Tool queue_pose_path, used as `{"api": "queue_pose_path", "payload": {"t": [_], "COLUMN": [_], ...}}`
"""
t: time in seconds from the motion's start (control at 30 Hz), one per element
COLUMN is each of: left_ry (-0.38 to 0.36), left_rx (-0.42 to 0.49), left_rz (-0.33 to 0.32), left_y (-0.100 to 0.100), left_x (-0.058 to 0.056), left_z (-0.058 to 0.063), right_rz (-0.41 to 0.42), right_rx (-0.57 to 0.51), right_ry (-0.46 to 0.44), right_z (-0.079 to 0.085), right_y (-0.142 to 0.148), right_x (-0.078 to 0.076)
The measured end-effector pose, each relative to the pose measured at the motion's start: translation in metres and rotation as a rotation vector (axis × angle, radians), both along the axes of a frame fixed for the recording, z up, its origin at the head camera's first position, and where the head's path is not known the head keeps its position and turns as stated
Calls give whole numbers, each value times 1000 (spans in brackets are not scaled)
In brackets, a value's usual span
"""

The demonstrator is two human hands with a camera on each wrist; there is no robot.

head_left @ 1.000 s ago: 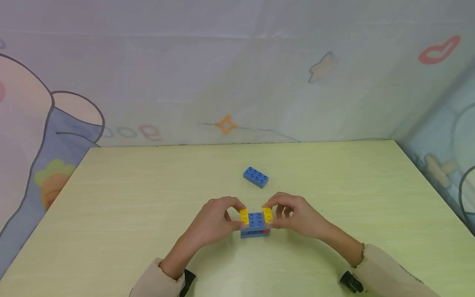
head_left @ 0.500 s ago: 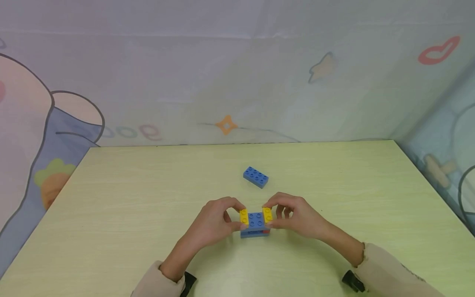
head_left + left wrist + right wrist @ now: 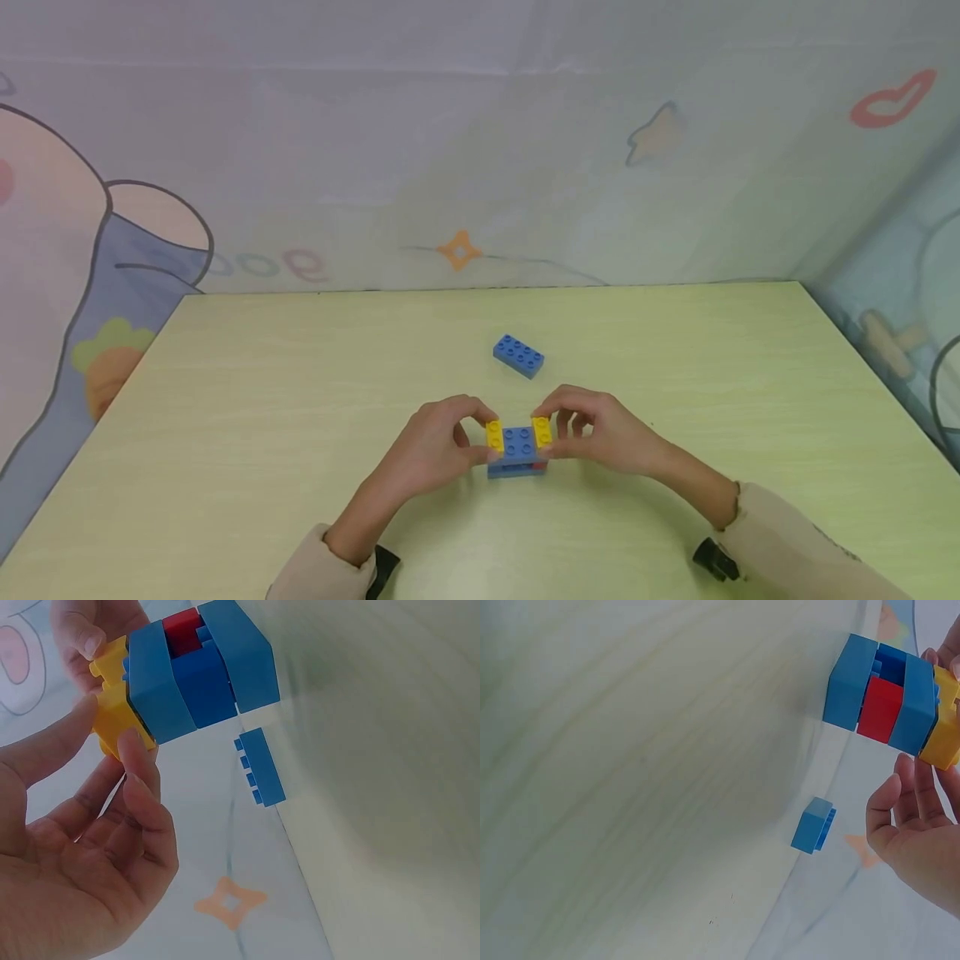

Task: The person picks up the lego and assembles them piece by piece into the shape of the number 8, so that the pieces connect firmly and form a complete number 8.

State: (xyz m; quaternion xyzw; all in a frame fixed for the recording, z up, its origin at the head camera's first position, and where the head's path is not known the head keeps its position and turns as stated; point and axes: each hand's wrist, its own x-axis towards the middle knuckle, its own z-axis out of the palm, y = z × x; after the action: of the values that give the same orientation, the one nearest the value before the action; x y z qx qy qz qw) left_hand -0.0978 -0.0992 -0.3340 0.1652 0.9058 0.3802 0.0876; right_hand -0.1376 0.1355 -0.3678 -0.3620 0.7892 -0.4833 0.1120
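A small stack of toy building bricks stands on the table in front of me. Its base is a long blue brick. Above that sit a darker blue brick on the left and a red brick on the right, with a gap between them. Another long blue brick bridges the two. On its ends are a left yellow brick and a right yellow brick. My left hand pinches the left one between thumb and forefinger; my right hand pinches the right one likewise.
Beyond the stack, a loose blue brick lies studs up, turned at an angle. The pale wooden table ends at a printed cloth backdrop behind it. More cloth hangs along the right side.
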Motion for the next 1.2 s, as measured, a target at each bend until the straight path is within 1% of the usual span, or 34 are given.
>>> {"api": "queue_pose_path", "payload": {"t": [0.23,0.33,0.4,0.53,0.63,0.77,0.9,1.03,1.2], "left_ry": [-4,-13,-16,-21,-26,-33,-39,-42,-40], "left_rx": [6,11,13,7,3,5,14,24,29], "left_rz": [4,8,10,15,19,25,28,27,25], "left_y": [0,0,0,0,0,0,-1,-1,-2], "left_x": [-2,-2,-2,-1,-1,-1,-1,-1,0], "left_z": [-2,-3,-3,-3,-4,-4,-4,-4,-4], "right_rz": [44,37,11,-78,-129,-198,-264,-269,-258], "right_rx": [8,9,24,76,97,141,220,266,286], "right_ry": [-43,-54,-70,-130,-152,-139,-127,-118,-120], "right_z": [2,1,1,-2,-5,-12,-17,-18,-17], "right_y": [2,4,6,9,11,12,10,7,2], "right_x": [-7,-11,-15,-23,-29,-36,-43,-48,-55]}}
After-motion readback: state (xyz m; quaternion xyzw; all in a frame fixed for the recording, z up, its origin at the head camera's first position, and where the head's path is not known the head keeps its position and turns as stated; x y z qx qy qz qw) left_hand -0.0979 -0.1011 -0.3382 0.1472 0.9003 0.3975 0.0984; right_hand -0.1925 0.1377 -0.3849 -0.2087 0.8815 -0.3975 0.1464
